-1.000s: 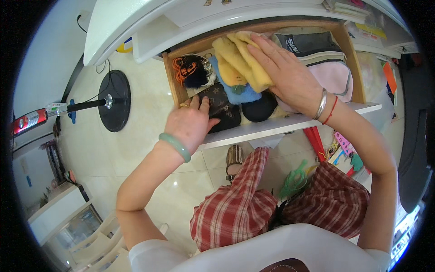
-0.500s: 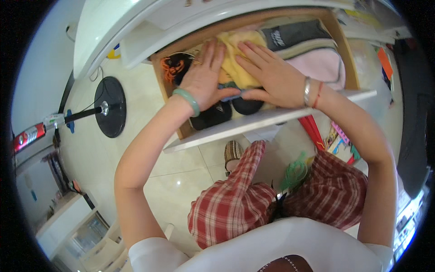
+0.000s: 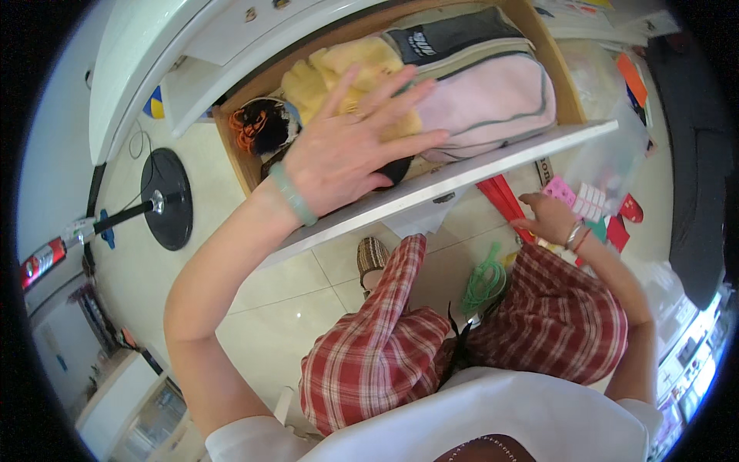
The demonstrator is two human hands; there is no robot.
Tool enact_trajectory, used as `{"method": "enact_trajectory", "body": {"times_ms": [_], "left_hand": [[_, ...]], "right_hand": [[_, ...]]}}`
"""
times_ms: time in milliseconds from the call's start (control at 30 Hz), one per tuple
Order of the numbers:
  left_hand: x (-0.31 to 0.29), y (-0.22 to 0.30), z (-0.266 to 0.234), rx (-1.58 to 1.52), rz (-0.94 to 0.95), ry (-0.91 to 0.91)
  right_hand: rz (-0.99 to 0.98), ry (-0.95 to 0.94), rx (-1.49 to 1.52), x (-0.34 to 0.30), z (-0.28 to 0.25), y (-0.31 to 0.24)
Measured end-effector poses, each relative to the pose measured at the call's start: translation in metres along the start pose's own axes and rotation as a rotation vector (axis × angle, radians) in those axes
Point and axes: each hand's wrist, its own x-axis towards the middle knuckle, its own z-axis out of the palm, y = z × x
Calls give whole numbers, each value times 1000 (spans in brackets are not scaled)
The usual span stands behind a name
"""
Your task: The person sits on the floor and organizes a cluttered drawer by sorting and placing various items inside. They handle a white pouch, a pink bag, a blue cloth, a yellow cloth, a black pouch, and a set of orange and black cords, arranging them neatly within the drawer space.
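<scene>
My left hand (image 3: 339, 150), with a green bangle at its wrist, is open and spread over the packed drawer. Its fingers lie across a yellow knitted cloth item (image 3: 358, 69) and reach to a pink and grey fabric bag (image 3: 489, 104). Part of a black item shows beneath this hand. Outside the drawer, low on the right, my right hand (image 3: 550, 218) has its fingers bent and apart. Its fingertips are by a long red folded item (image 3: 502, 202), and nothing shows gripped. Around it lie a pink perforated piece (image 3: 559, 191) and a white gridded piece (image 3: 590, 202).
The pulled-out drawer (image 3: 566, 65) has a white front panel, and black-and-orange yarn (image 3: 262, 127) fills its left corner. A green coiled cord (image 3: 483, 281) lies on the tiles by my knee. At left stands a pole on a round black base (image 3: 165, 200).
My right hand has left the drawer and gone down to the things on the floor at right. My left hand has spread and shifted right over the contents. The view has shifted slightly.
</scene>
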Motion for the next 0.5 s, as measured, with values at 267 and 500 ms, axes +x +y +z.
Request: {"method": "enact_trajectory", "body": {"times_ms": [267, 500], "left_hand": [[29, -18, 54, 194, 28, 140], [48, -4, 67, 203, 209, 279]], "right_hand": [[74, -9, -226, 21, 103, 29], [-197, -91, 38, -34, -10, 10]]}}
